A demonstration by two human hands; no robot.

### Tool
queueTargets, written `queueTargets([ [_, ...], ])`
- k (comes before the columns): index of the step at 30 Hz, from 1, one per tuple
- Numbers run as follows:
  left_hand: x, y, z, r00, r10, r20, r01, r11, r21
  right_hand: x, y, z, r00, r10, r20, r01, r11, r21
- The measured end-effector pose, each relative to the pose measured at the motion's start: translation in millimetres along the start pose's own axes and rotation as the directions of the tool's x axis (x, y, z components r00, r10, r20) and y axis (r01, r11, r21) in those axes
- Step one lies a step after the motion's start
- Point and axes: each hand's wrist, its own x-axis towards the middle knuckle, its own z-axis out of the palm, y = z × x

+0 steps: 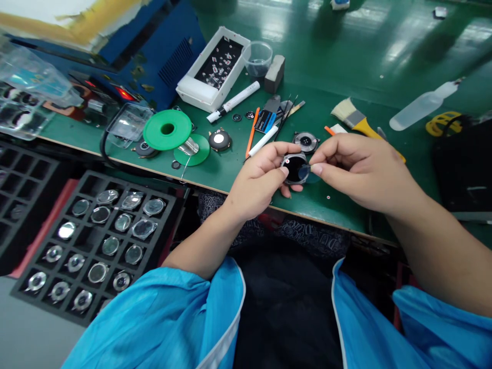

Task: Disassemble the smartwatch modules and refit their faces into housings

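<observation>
Over the front edge of the green bench, my left hand (255,182) grips a round watch case (294,168) by its rim, with the dark face turned up. A small white dot with a red mark sits on that face. My right hand (357,166) pinches a thin, clear bluish film (307,173) at the case's right side. Whether the film still touches the face all over, I cannot tell. Just behind the case lies a round watch back (306,142) with a dark centre. Part of the case is hidden by my left fingers.
A foam tray (90,233) of watch cases stands lower left. Along the bench are a green solder spool (168,129), a watch module (220,139), a white marker (234,101), a white box (213,69) of small parts, a brush (355,119) and a squeeze bottle (421,106).
</observation>
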Motion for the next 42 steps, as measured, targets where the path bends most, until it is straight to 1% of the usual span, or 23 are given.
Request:
queueTargets([
  [24, -0.7, -1.2, 0.3, 1.000, -0.006, 0.004, 0.005, 1.000, 0.015, 0.3, -1.6, -0.2, 1.000, 0.009, 0.010, -0.009, 1.000, 0.006],
  [32, -0.4, -0.1, 0.7, 1.000, -0.015, 0.001, 0.015, 0.999, -0.030, 0.2, -2.6, -0.4, 1.000, 0.012, 0.013, -0.012, 1.000, 0.004],
  [42, 0.7, 4.6, 1.8, 0.999, -0.049, -0.001, 0.049, 0.998, -0.038, -0.1, -2.3, -1.7, 1.000, 0.016, 0.013, -0.015, 0.999, -0.029],
])
